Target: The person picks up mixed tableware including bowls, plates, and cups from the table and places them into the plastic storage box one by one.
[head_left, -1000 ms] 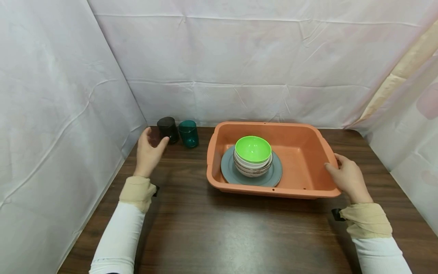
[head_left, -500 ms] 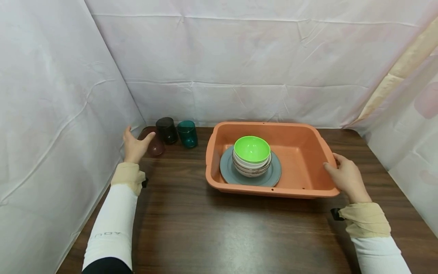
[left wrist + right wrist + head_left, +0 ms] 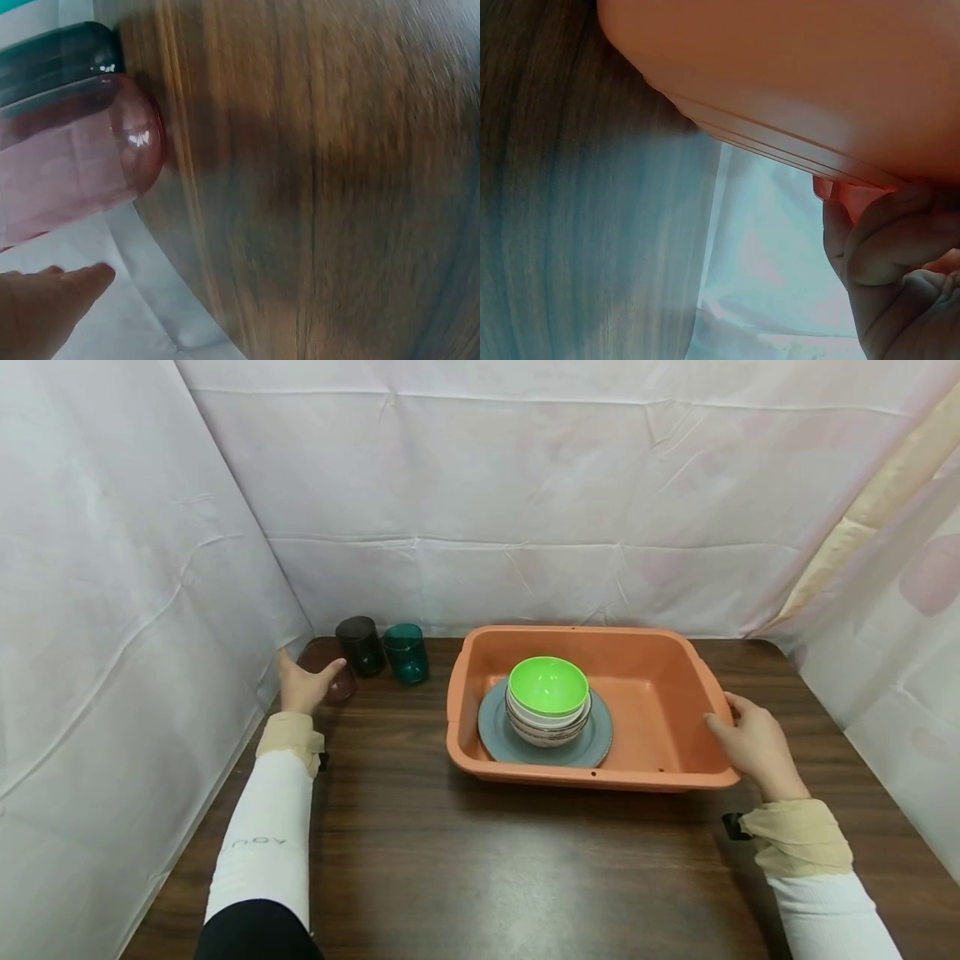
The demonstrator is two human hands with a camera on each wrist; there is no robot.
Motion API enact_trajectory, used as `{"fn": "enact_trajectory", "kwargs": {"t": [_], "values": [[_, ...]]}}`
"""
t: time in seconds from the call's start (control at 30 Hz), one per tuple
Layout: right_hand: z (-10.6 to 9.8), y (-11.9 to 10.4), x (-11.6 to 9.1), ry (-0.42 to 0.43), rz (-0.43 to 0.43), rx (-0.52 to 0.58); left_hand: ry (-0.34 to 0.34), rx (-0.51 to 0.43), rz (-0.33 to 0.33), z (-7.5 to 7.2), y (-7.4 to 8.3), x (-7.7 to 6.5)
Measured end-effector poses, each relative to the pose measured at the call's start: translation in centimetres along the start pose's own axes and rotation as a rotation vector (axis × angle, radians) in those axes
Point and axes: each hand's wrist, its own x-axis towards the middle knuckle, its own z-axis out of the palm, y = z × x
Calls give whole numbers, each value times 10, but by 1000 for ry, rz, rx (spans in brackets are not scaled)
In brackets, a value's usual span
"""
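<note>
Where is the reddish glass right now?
In the head view, the reddish glass stands near the far left corner of the table, between the left hand and the black glass.

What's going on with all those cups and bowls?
A person's open left hand is at a reddish cup but hasn't gripped it. The right hand holds an orange tub by its edge. In the tub, a stack of bowls, green on top, sits on a plate. A black cup and teal cup stand nearby.
</note>
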Motion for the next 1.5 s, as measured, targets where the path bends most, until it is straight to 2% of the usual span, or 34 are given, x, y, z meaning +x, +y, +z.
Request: {"fn": "enact_trajectory", "kwargs": {"t": [0.07, 0.13, 0.33, 0.47, 0.57, 0.63, 0.67, 0.8, 0.87, 0.9, 0.97, 1.13, 1.17, 1.23, 1.4, 1.5], "values": [[0, 0, 0, 0, 0, -2, -16, 5, -6, 3, -8, 7], [-1, 0, 0, -1, 0, -1, -34, -5, -23, 5, -9, 7], [-1, 0, 1, -6, 1, -7, -38, -52, -64, 7, 16, -20], [0, -2, 2, -8, 3, -7, -3, -57, -53, 8, 21, -31], [0, -3, 2, -10, 3, -3, 36, -105, -28, 9, 18, -31], [0, -3, 2, -11, 2, -1, 64, -148, -11, 10, 10, -27], [0, -3, 2, -11, 1, 0, 87, -183, 4, 11, 0, -19], [0, -3, 1, -15, 4, 1, 132, -228, 64, 13, -37, 12], [0, -2, 1, -13, 7, -1, 138, -236, 97, 13, -47, 21], [0, -2, 2, -11, 8, 0, 134, -225, 108, 13, -45, 19], [0, -2, 2, -4, 7, -1, 105, -226, 135, 8, -29, 5], [1, -2, 1, -2, 5, 6, 32, -216, 182, -2, 34, -48], [1, -2, 1, -5, 5, 8, 27, -218, 185, -2, 43, -54], [0, -1, 1, -7, 5, 7, 4, -261, 198, -2, 57, -64], [0, 0, 2, -17, 3, 5, -85, -383, 237, 0, 81, -76], [-1, 1, 2, -26, -1, 2, -131, -367, 277, 3, 95, -85]]}}
